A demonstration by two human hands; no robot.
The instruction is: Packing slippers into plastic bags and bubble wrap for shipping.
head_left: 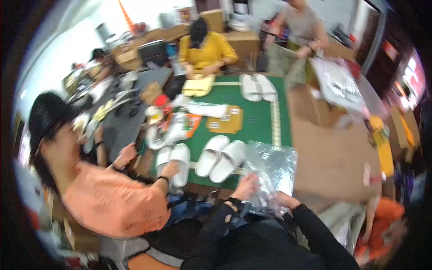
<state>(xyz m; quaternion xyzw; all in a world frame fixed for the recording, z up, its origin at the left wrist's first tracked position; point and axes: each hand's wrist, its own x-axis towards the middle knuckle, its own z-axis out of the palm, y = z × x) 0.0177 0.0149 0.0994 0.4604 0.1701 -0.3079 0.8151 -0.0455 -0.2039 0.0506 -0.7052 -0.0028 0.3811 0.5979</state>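
A green-topped counter (265,119) stretches ahead of the person. At its near edge, right of centre, a shiny, see-through plastic bag (273,157) is held up, just right of a pair of white slippers (220,158) lying on the green. Farther back lies brown cardboard (234,123). Left hand (245,186) and right hand (288,200) each have their grip closed on the bag's lower part.

Black chair (153,51) by a grey tabletop (157,78), white wall (48,72) beyond; the brown panel (381,72) at right, blurred, perhaps a door.
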